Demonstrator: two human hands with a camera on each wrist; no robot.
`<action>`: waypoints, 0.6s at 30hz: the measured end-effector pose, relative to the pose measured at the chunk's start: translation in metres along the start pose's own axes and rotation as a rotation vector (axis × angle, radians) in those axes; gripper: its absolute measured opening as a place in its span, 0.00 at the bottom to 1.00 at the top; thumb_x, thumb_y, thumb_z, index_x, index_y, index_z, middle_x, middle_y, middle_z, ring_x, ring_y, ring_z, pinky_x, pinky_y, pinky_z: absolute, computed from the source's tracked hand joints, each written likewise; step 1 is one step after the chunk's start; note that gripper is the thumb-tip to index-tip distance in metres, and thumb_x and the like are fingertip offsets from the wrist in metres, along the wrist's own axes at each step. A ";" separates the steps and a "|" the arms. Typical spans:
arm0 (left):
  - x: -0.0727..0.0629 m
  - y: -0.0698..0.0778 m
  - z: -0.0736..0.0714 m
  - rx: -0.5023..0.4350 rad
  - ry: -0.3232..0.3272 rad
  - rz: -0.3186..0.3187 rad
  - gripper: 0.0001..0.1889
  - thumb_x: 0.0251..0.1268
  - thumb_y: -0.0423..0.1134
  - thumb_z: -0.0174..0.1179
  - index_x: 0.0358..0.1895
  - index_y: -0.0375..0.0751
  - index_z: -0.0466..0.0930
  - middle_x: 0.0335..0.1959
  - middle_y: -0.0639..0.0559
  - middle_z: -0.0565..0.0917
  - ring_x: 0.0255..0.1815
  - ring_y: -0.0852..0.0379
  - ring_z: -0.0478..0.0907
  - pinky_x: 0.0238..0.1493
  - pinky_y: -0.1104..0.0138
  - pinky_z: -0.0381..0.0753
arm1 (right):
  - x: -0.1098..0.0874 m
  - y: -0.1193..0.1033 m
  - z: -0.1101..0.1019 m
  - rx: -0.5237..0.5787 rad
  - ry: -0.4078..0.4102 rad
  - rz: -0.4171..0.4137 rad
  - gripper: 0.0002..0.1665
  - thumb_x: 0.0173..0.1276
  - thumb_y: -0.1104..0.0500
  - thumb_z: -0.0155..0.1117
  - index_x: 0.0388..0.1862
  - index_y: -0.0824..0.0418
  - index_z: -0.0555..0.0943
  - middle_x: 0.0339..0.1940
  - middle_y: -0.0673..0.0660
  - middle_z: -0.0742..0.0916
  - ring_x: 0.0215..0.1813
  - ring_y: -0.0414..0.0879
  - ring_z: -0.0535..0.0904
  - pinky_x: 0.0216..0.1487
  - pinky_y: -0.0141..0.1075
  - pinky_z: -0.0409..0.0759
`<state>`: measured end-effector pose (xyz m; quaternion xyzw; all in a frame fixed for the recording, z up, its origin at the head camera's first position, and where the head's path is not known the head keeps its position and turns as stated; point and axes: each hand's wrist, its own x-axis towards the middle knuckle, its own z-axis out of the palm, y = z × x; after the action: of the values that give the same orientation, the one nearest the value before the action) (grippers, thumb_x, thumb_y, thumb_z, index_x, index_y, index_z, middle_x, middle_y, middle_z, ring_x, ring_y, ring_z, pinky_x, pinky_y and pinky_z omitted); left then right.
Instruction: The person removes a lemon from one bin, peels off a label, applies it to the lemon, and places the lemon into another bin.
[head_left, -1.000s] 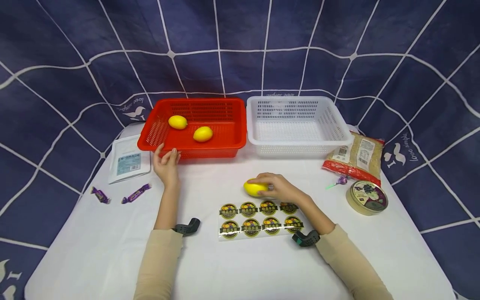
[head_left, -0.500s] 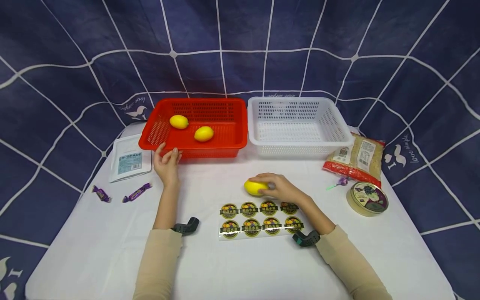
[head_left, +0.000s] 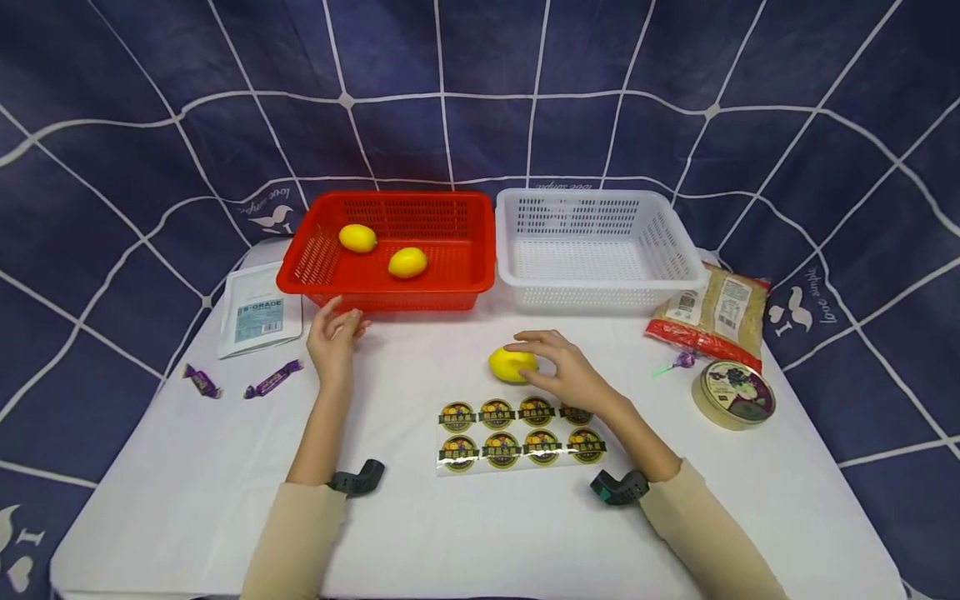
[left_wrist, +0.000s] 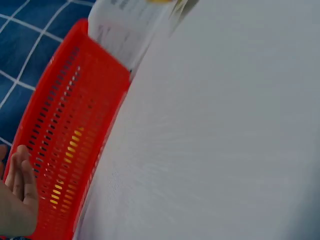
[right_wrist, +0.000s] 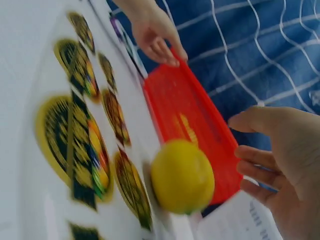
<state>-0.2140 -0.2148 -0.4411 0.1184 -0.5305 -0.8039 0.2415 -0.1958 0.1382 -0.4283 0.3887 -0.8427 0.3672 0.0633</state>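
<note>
A yellow lemon (head_left: 507, 364) lies on the white table just behind the sticker sheet (head_left: 487, 457). My right hand (head_left: 567, 368) is beside it, fingers spread and overlapping its right edge in the head view. From the right wrist, a gap shows between the lemon (right_wrist: 182, 176) and the loosely bent fingers of that hand (right_wrist: 282, 157). My left hand (head_left: 332, 346) is at the front left corner of the red basket (head_left: 390, 301), holding nothing, its fingers loosely bent. Two more lemons, one at the left (head_left: 357, 238) and one nearer the middle (head_left: 408, 262), lie inside that basket.
A white basket (head_left: 600, 296) stands right of the red one. At the right are a red-edged bag (head_left: 705, 321), a lollipop (head_left: 682, 360) and a round tin (head_left: 733, 395). Leftward lie a white pouch (head_left: 260, 321) and two purple-wrapped candies (head_left: 273, 380).
My right fingers have opened and drawn back a little from the lemon, which stays on the table. My left hand has moved slightly back from the red basket's rim.
</note>
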 end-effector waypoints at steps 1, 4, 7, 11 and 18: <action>-0.007 0.001 -0.002 0.050 -0.044 0.004 0.20 0.58 0.24 0.59 0.55 0.28 0.71 0.29 0.46 0.82 0.25 0.56 0.82 0.34 0.69 0.82 | -0.001 -0.004 0.002 0.011 0.016 -0.015 0.23 0.61 0.59 0.65 0.56 0.52 0.78 0.58 0.55 0.77 0.60 0.47 0.68 0.60 0.48 0.68; -0.027 0.001 -0.009 0.219 -0.205 0.020 0.19 0.59 0.25 0.59 0.54 0.25 0.72 0.33 0.44 0.83 0.29 0.59 0.83 0.37 0.70 0.82 | -0.003 -0.018 0.010 0.041 0.025 -0.061 0.22 0.60 0.61 0.65 0.55 0.53 0.79 0.55 0.51 0.79 0.58 0.44 0.70 0.59 0.42 0.70; -0.047 0.000 -0.013 0.373 -0.386 0.055 0.19 0.58 0.28 0.62 0.54 0.27 0.74 0.40 0.39 0.82 0.37 0.58 0.82 0.40 0.71 0.80 | -0.007 -0.029 0.025 0.053 -0.019 -0.089 0.22 0.60 0.61 0.66 0.55 0.54 0.79 0.54 0.49 0.79 0.58 0.43 0.71 0.59 0.40 0.71; -0.070 -0.007 -0.016 0.539 -0.603 0.105 0.23 0.55 0.35 0.65 0.56 0.35 0.75 0.48 0.38 0.80 0.46 0.52 0.79 0.46 0.69 0.79 | -0.012 -0.038 0.047 0.050 -0.100 -0.056 0.24 0.63 0.58 0.64 0.58 0.54 0.75 0.57 0.48 0.77 0.60 0.42 0.70 0.61 0.39 0.69; -0.094 -0.026 -0.020 0.861 -0.838 0.207 0.29 0.50 0.49 0.69 0.59 0.51 0.74 0.54 0.60 0.78 0.54 0.58 0.73 0.52 0.61 0.75 | -0.024 -0.042 0.074 -0.057 -0.201 0.067 0.36 0.62 0.48 0.63 0.68 0.54 0.64 0.65 0.51 0.71 0.65 0.43 0.64 0.64 0.44 0.66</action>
<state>-0.1316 -0.1742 -0.4793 -0.1732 -0.8665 -0.4677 0.0196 -0.1366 0.0859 -0.4673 0.3930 -0.8674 0.3044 -0.0228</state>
